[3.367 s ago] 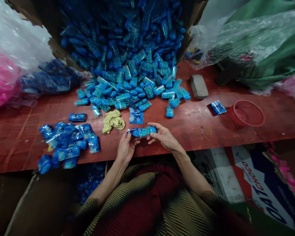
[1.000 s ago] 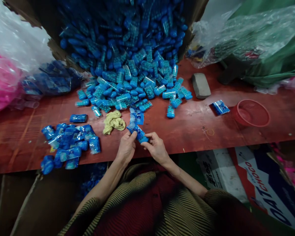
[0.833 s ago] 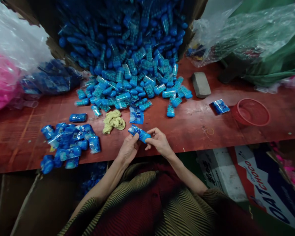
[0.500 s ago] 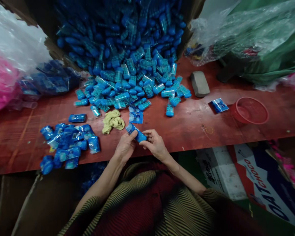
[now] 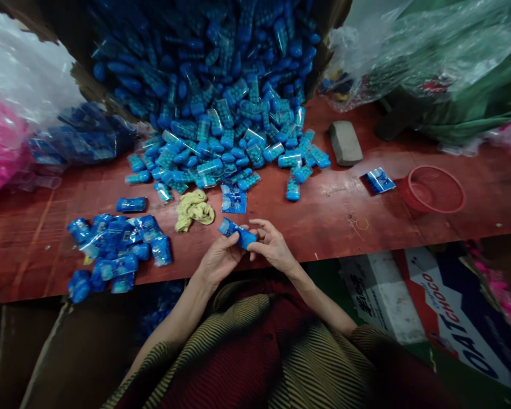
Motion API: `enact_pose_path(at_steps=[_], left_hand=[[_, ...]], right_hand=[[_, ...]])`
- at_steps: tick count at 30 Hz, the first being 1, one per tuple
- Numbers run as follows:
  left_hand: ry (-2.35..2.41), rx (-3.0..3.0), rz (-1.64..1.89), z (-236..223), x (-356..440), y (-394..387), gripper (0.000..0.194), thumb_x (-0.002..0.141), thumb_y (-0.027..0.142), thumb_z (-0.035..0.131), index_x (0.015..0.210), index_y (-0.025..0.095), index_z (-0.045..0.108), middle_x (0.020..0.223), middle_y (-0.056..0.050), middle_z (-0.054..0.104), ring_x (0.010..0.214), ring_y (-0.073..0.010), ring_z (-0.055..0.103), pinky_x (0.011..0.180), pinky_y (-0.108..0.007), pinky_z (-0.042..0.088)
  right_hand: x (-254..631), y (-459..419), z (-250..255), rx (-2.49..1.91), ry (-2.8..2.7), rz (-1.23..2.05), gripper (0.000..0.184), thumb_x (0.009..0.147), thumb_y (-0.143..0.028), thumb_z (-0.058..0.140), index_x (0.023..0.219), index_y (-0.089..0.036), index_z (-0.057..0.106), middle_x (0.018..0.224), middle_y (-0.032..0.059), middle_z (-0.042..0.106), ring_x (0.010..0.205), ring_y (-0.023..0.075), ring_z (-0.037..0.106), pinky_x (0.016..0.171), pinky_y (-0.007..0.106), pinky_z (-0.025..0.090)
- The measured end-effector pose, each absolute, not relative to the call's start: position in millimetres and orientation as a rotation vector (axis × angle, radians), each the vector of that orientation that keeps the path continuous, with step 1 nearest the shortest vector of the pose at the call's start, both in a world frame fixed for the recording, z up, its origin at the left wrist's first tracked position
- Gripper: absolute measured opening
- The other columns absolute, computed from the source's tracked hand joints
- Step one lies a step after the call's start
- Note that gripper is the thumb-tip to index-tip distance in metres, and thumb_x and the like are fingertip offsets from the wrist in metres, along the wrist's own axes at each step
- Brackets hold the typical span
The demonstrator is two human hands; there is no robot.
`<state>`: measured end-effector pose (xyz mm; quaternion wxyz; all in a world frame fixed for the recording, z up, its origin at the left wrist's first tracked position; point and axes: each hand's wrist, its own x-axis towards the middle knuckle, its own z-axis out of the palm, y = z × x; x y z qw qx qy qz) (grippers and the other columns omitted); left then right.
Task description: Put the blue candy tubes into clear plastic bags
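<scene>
Between my two hands, just above the table's front edge, is a small candy bottle in a blue printed sleeve [image 5: 241, 234]. My left hand [image 5: 221, 254] grips it with the thumb on top. The thumb and fingers of my right hand [image 5: 271, 245] close on its right end. Just beyond them a flat blue printed sleeve [image 5: 234, 199] lies on the table, with a crumpled yellow cloth [image 5: 195, 210] to its left. A big heap of clear bottles with blue caps and blue balls [image 5: 221, 142] spills from a torn carton. Sleeved bottles [image 5: 119, 241] are piled at the left.
A grey block [image 5: 345, 143], a stack of blue sleeves [image 5: 379, 180] and a red plastic basket [image 5: 460, 193] stand on the red table [image 5: 315, 227] at right. Plastic bags [image 5: 89, 136] flank the carton. Printed cartons [image 5: 451, 307] lie below the front edge.
The sleeved bottle has turned slightly in my hands, and my right fingers have shifted around its right end. The view has moved a little; the things on the table lie as before.
</scene>
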<state>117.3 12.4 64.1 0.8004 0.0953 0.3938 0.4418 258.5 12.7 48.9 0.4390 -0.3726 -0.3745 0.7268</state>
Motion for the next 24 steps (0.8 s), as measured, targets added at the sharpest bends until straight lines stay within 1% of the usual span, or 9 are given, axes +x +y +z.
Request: enact_pose_path(at_steps=[3, 4, 6, 8, 11, 15, 16, 20, 24], left_hand=[[0.854, 0.306, 0.979, 63.3, 115.0, 13.3, 0.026, 0.066, 0.018, 0.075, 0.089, 0.012, 0.068, 0.085, -0.007, 0.07, 0.08, -0.0185, 0.065, 0.073, -0.028, 0.05], [0.88, 0.33, 1.017, 62.1, 116.2, 13.2, 0.027, 0.063, 0.019, 0.078, 0.087, 0.012, 0.068, 0.082, -0.006, 0.07, 0.077, -0.0169, 0.064, 0.073, -0.027, 0.049], [0.94, 0.337, 1.081, 59.2, 120.7, 12.2, 0.025, 0.06, 0.022, 0.08, 0.078, 0.012, 0.067, 0.074, -0.003, 0.068, 0.07, -0.0136, 0.062, 0.07, -0.024, 0.048], [0.964, 0.316, 1.087, 56.9, 126.2, 10.4, 0.025, 0.061, 0.03, 0.08, 0.071, 0.012, 0.065, 0.068, -0.002, 0.066, 0.064, -0.0124, 0.06, 0.067, -0.024, 0.047], [0.949, 0.309, 1.044, 57.5, 130.8, 8.6, 0.03, 0.063, 0.038, 0.077, 0.069, 0.012, 0.063, 0.065, -0.002, 0.064, 0.06, -0.0124, 0.058, 0.064, -0.026, 0.047], [1.035, 0.336, 1.064, 63.1, 129.7, 9.2, 0.03, 0.057, 0.031, 0.082, 0.073, 0.013, 0.064, 0.068, -0.001, 0.065, 0.063, -0.0118, 0.058, 0.064, -0.025, 0.046], [1.066, 0.337, 1.085, 64.0, 129.6, 9.3, 0.031, 0.057, 0.031, 0.082, 0.074, 0.013, 0.064, 0.068, 0.0, 0.065, 0.062, -0.0115, 0.058, 0.064, -0.025, 0.046], [1.171, 0.346, 1.189, 62.4, 133.7, 7.5, 0.034, 0.057, 0.037, 0.081, 0.074, 0.013, 0.064, 0.068, 0.0, 0.066, 0.063, -0.0113, 0.058, 0.068, -0.024, 0.046], [1.24, 0.375, 1.175, 58.9, 136.7, 7.3, 0.032, 0.057, 0.033, 0.081, 0.074, 0.012, 0.065, 0.067, 0.001, 0.067, 0.06, -0.01, 0.058, 0.065, -0.023, 0.046]], right_hand=[[263.0, 15.5, 51.4, -0.912, -0.952, 1.803, 0.055, 0.064, -0.02, 0.072, 0.115, -0.027, 0.051, 0.086, -0.0048, 0.063, 0.051, 0.0063, 0.056, 0.047, 0.021, 0.051], [263.9, 15.9, 51.4, -0.924, -0.976, 1.779, 0.057, 0.064, -0.019, 0.071, 0.117, -0.027, 0.051, 0.082, -0.0058, 0.062, 0.052, 0.0063, 0.056, 0.048, 0.021, 0.051], [265.2, 16.4, 50.4, -0.967, -1.051, 1.712, 0.061, 0.065, -0.018, 0.071, 0.122, -0.026, 0.051, 0.066, -0.0096, 0.057, 0.05, 0.0056, 0.053, 0.05, 0.019, 0.049], [266.2, 16.4, 48.8, -0.999, -1.111, 1.683, 0.061, 0.067, -0.019, 0.071, 0.124, -0.024, 0.052, 0.055, -0.0119, 0.051, 0.046, 0.0047, 0.049, 0.048, 0.018, 0.045], [267.7, 15.5, 47.1, -1.003, -1.091, 1.755, 0.058, 0.07, -0.025, 0.069, 0.126, -0.021, 0.05, 0.057, -0.0101, 0.055, 0.045, 0.0053, 0.049, 0.044, 0.018, 0.043], [268.5, 13.5, 44.7, -1.021, -1.071, 1.739, 0.04, 0.077, -0.03, 0.061, 0.115, -0.017, 0.053, 0.054, -0.0084, 0.056, 0.044, 0.0074, 0.053, 0.048, 0.021, 0.048], [268.1, 13.1, 43.7, -1.029, -1.094, 1.71, 0.037, 0.078, -0.03, 0.06, 0.112, -0.018, 0.054, 0.056, -0.0075, 0.057, 0.046, 0.0073, 0.054, 0.049, 0.021, 0.049], [264.8, 12.1, 39.9, -1.103, -1.157, 1.606, 0.035, 0.078, -0.032, 0.063, 0.11, -0.021, 0.053, 0.074, -0.0046, 0.06, 0.048, 0.0043, 0.051, 0.045, 0.018, 0.046], [261.6, 11.5, 38.2, -1.09, -1.048, 1.681, 0.03, 0.077, -0.035, 0.062, 0.099, -0.019, 0.051, 0.068, -0.0054, 0.056, 0.051, 0.0067, 0.054, 0.047, 0.021, 0.049]])
